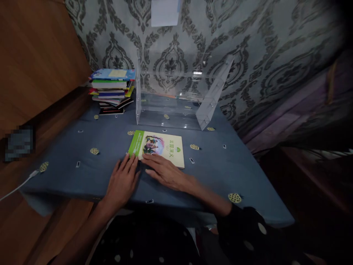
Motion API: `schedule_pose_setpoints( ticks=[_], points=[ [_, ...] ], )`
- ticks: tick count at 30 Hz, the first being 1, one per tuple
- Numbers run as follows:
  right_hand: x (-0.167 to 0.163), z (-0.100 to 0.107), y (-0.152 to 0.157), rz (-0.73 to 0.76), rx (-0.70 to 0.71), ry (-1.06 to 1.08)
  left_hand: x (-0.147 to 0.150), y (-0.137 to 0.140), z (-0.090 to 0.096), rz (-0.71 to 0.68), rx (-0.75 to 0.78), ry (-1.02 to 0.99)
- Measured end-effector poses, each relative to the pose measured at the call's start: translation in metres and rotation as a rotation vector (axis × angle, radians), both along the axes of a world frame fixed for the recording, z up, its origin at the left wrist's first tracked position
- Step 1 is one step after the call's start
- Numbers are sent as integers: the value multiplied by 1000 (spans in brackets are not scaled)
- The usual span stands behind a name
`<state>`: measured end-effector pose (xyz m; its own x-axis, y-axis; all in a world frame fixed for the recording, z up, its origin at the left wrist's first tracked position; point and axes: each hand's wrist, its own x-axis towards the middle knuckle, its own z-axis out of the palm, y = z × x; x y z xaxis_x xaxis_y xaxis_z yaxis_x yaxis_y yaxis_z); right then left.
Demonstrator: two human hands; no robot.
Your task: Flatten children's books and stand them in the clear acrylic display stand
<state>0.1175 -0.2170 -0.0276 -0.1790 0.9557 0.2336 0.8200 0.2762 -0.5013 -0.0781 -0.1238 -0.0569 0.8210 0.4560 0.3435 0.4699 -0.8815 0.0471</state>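
Note:
A book [162, 143] with a cream cover, a green band and a painted picture lies closed and flat on the blue tablecloth. My left hand [122, 180] rests on the cloth at the book's near left corner, fingers stretched out and their tips at its green edge. Across the book's near edge lies my right hand [165, 171], its fingers extended over the lower part of the cover and the thumb out to the left. Neither hand is wrapped around anything.
Behind the book stands a clear acrylic rack [171, 117] with upright side panels. A stack of several books [111, 90] sits at the back left. A white cable [23, 183] reaches the table's left edge. A patterned wall [176, 48] closes off the back.

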Motion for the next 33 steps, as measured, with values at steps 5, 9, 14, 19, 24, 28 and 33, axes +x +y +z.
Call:
schedule_pose_setpoints(
  ticks=[5, 9, 14, 19, 24, 28, 33],
  points=[
    [-17, 1, 41, 131, -14, 28, -3, 2, -5, -10, 3, -68],
    [-12, 0, 66, 176, -29, 29, -1, 2, -5, -3, 12, -99],
    [8, -9, 94, 154, -3, -71, -1, 2, -4, 5, 28, -97],
    [22, -21, 118, 40, 2, -172, -1, 4, -5, -3, 46, -92],
    [22, -28, 128, -85, 43, -218, -1, 4, -5, 1, 47, -110],
    [18, -25, 126, -99, 24, -241, -1, 4, -5, 3, 57, -100],
    [11, -15, 111, 39, -20, -222, -1, 3, -5, 12, 44, -95]
  ],
)
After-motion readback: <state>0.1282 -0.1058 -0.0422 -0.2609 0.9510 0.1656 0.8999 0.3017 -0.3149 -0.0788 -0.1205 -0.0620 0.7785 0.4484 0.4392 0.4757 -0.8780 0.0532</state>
